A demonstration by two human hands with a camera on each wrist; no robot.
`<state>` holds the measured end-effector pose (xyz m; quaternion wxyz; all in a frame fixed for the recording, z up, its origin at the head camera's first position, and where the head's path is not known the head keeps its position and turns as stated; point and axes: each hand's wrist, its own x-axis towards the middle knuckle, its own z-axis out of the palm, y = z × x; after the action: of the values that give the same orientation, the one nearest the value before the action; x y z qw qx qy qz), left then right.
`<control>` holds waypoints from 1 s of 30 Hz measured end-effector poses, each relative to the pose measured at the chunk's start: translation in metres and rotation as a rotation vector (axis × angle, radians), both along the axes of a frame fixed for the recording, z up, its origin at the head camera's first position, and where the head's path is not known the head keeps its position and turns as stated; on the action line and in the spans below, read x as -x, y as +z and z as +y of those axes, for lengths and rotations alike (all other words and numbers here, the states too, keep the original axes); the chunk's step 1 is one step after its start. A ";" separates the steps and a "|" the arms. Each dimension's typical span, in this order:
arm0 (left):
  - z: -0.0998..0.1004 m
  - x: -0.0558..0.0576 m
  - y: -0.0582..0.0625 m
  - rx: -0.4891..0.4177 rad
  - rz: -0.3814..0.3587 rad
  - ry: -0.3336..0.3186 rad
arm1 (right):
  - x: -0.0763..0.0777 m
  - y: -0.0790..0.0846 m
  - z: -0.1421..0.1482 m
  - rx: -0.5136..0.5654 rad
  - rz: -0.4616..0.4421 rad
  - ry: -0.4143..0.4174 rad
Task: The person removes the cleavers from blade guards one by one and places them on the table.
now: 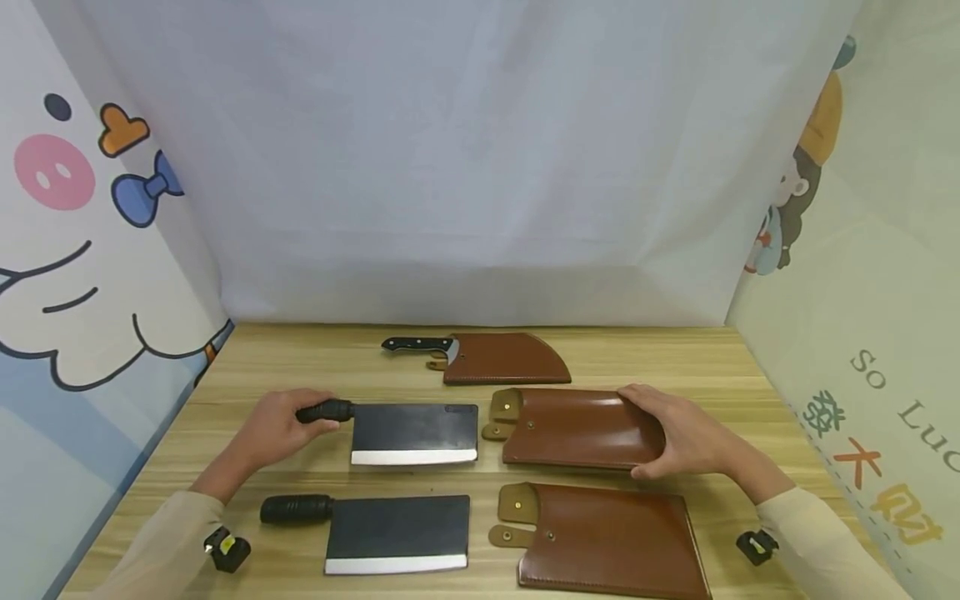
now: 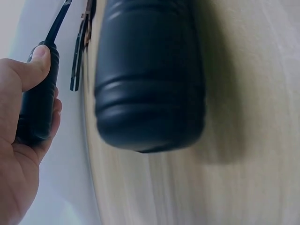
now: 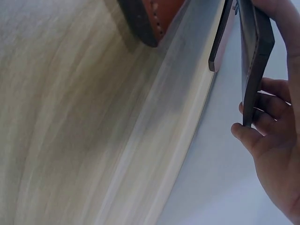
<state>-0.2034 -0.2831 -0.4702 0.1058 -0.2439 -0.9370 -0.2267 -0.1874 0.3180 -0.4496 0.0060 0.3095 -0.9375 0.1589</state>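
In the head view, the left hand (image 1: 281, 425) grips a cleaver (image 1: 414, 433) by its handle (image 1: 332, 410), just left of a brown sheath (image 1: 585, 427) whose right end the right hand (image 1: 678, 433) holds by both edges. Nearer lie a second cleaver (image 1: 397, 533) and second sheath (image 1: 611, 537); farther back, a sheathed knife (image 1: 506, 358).

The left wrist view shows thumb and fingers wrapped round the handle.

In the right wrist view, the hand clasps the sheath.

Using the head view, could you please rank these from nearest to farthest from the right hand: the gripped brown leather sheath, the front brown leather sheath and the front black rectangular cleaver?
1. Gripped brown leather sheath: right hand on its right end.
2. Front brown leather sheath: below it, right of centre.
3. Front black rectangular cleaver: left of the front sheath.
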 end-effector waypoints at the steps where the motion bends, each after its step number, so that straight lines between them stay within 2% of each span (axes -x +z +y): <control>1: 0.000 0.000 -0.001 0.005 -0.012 0.004 | 0.000 -0.001 0.000 -0.002 -0.002 0.001; 5: -0.002 0.001 -0.005 0.020 -0.048 0.012 | 0.002 -0.003 0.001 -0.007 -0.010 0.009; 12: -0.003 0.002 -0.011 0.034 -0.058 -0.005 | 0.006 -0.006 0.002 -0.041 -0.040 0.018; 24: -0.009 0.005 -0.025 0.042 -0.175 -0.017 | 0.012 -0.016 0.001 -0.082 -0.092 0.032; 30: -0.009 0.006 -0.029 0.039 -0.222 0.004 | 0.011 -0.020 0.001 -0.090 -0.117 0.019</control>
<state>-0.2096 -0.2922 -0.4989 -0.0029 -0.2177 -0.9476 -0.2338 -0.1979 0.3192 -0.4695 -0.0643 0.3084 -0.9395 0.1346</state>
